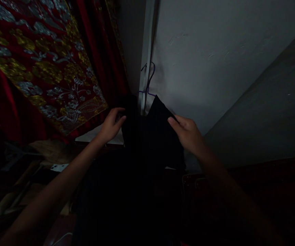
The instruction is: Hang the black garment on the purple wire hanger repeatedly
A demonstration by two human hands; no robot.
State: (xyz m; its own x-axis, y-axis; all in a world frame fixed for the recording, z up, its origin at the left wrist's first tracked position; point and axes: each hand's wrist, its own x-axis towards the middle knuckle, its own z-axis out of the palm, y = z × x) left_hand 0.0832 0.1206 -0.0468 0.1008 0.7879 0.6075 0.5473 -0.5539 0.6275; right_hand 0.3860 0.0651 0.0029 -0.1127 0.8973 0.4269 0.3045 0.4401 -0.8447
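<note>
A black garment (160, 136) hangs on a thin purple-blue hanger (151, 77), whose hook is up against a pale vertical strip. My right hand (187, 131) grips the garment's right shoulder edge, thumb on the front and fingers behind. At the garment's left edge, my left hand (111, 125) has its thumb and forefinger curled in a loose pinch on the dark cloth. The fold between those fingers is hard to make out. Deep shadow hides the garment's lower part and its outline.
Red cloth with gold and silver sequin embroidery (47, 68) hangs at the left. A pale wall (201, 58) rises behind the hanger, beside the vertical strip (147, 37). Dim, jumbled items (52, 152) lie at lower left. The lower right is very dark.
</note>
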